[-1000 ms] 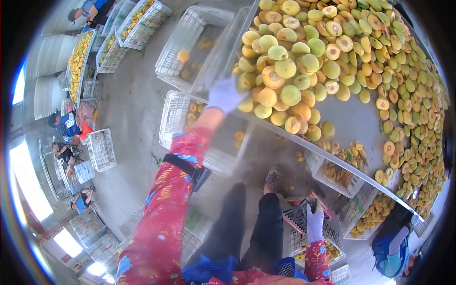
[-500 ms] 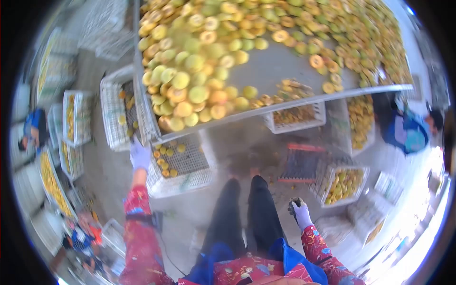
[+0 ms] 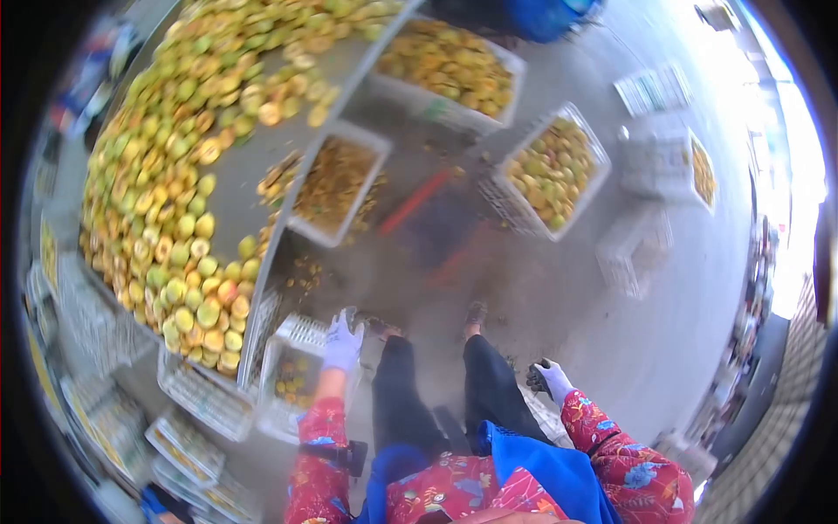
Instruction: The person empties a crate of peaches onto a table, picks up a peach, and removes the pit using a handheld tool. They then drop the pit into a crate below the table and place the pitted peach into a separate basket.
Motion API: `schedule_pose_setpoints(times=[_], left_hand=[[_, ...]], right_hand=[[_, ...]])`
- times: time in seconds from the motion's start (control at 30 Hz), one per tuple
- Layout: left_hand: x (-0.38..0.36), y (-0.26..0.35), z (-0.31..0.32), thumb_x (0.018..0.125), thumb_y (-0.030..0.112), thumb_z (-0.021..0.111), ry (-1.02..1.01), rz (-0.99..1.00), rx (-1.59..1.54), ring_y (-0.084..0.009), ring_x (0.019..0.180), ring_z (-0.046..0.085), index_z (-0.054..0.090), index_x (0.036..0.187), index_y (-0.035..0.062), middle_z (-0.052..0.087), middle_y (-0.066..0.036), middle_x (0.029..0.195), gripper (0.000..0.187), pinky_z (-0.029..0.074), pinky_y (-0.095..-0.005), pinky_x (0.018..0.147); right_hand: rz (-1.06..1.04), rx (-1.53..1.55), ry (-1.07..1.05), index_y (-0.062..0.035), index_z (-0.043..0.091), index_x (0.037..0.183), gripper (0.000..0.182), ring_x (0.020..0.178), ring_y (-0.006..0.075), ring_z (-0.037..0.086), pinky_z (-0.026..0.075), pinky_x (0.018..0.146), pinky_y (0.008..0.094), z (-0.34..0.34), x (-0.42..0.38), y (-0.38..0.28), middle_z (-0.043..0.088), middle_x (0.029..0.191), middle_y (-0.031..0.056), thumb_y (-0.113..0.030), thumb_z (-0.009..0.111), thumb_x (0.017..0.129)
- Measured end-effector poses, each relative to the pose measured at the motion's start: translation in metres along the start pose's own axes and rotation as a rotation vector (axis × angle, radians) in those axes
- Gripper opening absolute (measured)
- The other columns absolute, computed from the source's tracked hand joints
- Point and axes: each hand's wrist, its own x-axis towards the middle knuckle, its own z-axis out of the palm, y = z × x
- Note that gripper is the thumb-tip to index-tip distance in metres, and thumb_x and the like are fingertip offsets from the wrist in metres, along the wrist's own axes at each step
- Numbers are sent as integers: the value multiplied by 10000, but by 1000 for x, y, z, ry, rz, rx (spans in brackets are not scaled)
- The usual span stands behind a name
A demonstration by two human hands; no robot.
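My left hand [image 3: 343, 342], in a pale lavender glove, reaches forward with its fingers apart and holds nothing. It is over the right side of a white plastic crate [image 3: 301, 334] with a few fruits [image 3: 295, 381] in its bottom. My right hand [image 3: 550, 381] hangs beside my right knee in a glove that is dark at the fingers. Those fingers look curled, and whatever they may hold cannot be made out. Left of me, a grey metal table [image 3: 249, 179] carries a heap of yellow-green fruit [image 3: 166, 227], many halved, like peaches or apricots.
Under the table's edge stands a crate of brownish scraps [image 3: 336, 188]. Fruit-filled crates [image 3: 550, 170] stand ahead on the concrete floor, near a blurred dark stool-like thing with red edges [image 3: 432, 223]. More white crates [image 3: 659, 166] are at the right. A person in blue [image 3: 546, 16] is at the top.
My view has swung to the right, so the table now lies at the left. My left hand has left the table's corner and is now over the crate. The right hand stays low.
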Motion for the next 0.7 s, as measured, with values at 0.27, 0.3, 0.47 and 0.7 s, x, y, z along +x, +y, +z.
schedule_pose_setpoints(times=[0.27,0.3,0.47,0.7], left_hand=[[-3,138,119,924,254,624,-160,-229,-251,-226,944,652,602,1189,33,679,-126,1016,346,511,-339,828],[-5,157,135,932,278,610,-202,-329,-389,-222,891,663,605,1178,44,680,-120,987,339,528,-352,774],[30,268,205,967,256,574,-533,-476,-1159,-127,763,566,574,934,123,585,-16,799,137,482,-282,668],[156,405,288,946,382,612,-639,-635,-1548,-146,681,518,513,893,174,509,4,706,237,462,-339,639]], right_hand=[[162,293,-56,-31,565,1045,194,682,230,651,544,585,344,-148,52,46,655,845,125,-212,536,983],[119,272,-41,-33,567,1049,197,686,230,653,544,585,343,-170,63,40,655,840,121,-216,537,982],[43,394,60,-41,573,1069,216,727,228,668,557,616,340,-267,104,-62,654,841,104,-233,540,976],[-117,125,64,-58,572,1074,194,757,243,670,553,661,362,-355,201,-242,657,901,110,-221,537,974]])
